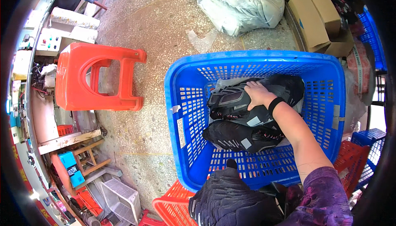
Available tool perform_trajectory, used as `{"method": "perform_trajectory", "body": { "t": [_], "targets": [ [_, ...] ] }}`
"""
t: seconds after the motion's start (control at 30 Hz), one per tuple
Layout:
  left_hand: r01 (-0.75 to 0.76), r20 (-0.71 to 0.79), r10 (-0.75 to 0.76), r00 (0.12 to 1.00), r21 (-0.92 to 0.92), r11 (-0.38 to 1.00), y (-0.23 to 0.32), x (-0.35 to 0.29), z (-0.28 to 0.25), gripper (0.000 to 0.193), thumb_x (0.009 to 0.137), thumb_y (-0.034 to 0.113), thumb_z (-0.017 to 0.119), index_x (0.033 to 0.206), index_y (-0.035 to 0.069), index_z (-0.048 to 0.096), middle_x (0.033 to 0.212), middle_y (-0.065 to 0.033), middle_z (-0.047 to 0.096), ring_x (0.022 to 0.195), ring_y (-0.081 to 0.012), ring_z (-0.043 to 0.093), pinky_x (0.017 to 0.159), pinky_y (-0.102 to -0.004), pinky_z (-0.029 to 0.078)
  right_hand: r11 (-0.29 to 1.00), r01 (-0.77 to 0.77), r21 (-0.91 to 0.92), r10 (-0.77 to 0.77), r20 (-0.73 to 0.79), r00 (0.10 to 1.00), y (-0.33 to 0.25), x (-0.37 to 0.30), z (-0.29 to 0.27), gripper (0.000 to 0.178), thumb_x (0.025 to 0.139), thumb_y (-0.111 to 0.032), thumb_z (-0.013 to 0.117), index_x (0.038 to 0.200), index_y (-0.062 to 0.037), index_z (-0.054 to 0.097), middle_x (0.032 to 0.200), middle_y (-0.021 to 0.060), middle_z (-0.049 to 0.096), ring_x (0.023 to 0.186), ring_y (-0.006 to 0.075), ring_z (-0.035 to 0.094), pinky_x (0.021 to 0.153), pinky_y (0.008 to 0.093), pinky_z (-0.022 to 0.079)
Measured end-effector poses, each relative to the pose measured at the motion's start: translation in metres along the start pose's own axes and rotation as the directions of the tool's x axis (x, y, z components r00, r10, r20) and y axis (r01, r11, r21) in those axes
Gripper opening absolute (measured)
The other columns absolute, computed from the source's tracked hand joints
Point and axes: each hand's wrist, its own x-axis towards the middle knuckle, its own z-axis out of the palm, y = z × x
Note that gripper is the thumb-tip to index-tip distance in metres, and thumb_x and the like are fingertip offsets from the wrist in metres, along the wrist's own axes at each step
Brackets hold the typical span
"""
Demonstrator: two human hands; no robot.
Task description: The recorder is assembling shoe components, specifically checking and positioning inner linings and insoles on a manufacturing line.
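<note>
My right hand (260, 95), a black band on its wrist, reaches down into a blue plastic basket (255, 53). Its fingers are spread, and it rests on a stack of black fabric pieces that look like shoe uppers (231, 100), with grey outlines. Nearer to me in the basket lies another black bundle of the same kind (225, 135), with small white labels showing on both. In front of my body, at the lower edge, is a further stack of dark ribbed pieces (235, 197). My left hand is out of sight; whether it supports that stack is hidden.
A red stool (99, 77) lies tipped on the speckled floor (159, 40) to the left. White plastic bags (247, 5) and an open cardboard box (315, 16) lie beyond the basket. An orange-red crate (175, 209) is below it. Machinery and a grey step stool (121, 197) line the left.
</note>
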Motion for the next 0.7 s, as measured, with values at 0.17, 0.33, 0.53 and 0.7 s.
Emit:
{"method": "perform_trajectory", "body": {
  "t": [0.17, 0.33, 0.53, 0.7],
  "targets": [
    [-0.012, -0.014, 0.013, 1.000, 0.035, 0.999, 0.003, -0.004, -0.001, 0.069, 0.076, 0.045, 0.052, 0.128, 0.005, 0.031, 0.128, -0.0106, 0.040, 0.116, -0.0257, 0.040, 0.098, -0.0410, 0.030, 0.973, -0.229, -0.008, 0.229, -0.013, 0.973, -0.017, 0.005, -0.004, 0.101, 0.038, -0.030, 0.082, 0.126, -0.0116, 0.035, 0.116, 0.0203, 0.043, 0.111, 0.0347, 0.038, 0.091, 0.0447, 0.028],
    [-0.017, -0.026, 0.018, 1.000, 0.056, 0.998, 0.003, -0.008, -0.003, 0.068, 0.077, 0.045, 0.052, 0.128, 0.005, 0.031, 0.128, -0.0105, 0.040, 0.116, -0.0256, 0.040, 0.098, -0.0410, 0.030, 0.988, -0.135, -0.077, 0.131, -0.059, 0.990, -0.022, -0.004, 0.006, 0.091, 0.042, -0.029, 0.079, 0.123, -0.0119, 0.040, 0.108, 0.0179, 0.048, 0.106, 0.0351, 0.041, 0.097, 0.0469, 0.021],
    [-0.022, -0.040, 0.025, 0.999, 0.073, 0.997, 0.006, -0.017, -0.001, 0.068, 0.077, 0.045, 0.052, 0.128, 0.005, 0.031, 0.128, -0.0104, 0.040, 0.116, -0.0255, 0.040, 0.098, -0.0410, 0.030, 0.962, -0.059, -0.265, -0.043, -0.365, 0.930, -0.052, -0.042, 0.029, 0.060, 0.059, -0.024, 0.068, 0.113, -0.0100, 0.046, 0.093, 0.0152, 0.049, 0.094, 0.0299, 0.045, 0.089, 0.0424, 0.029],
    [-0.038, -0.046, 0.043, 0.998, 0.095, 0.995, 0.009, -0.024, 0.001, 0.067, 0.077, 0.045, 0.051, 0.128, 0.005, 0.031, 0.128, -0.0104, 0.040, 0.116, -0.0254, 0.040, 0.098, -0.0409, 0.030, 0.951, -0.060, -0.303, -0.071, -0.403, 0.913, -0.043, -0.038, 0.026, 0.045, 0.067, -0.021, 0.059, 0.110, -0.0103, 0.050, 0.087, 0.0121, 0.052, 0.090, 0.0266, 0.048, 0.083, 0.0406, 0.031]
  ]
}}
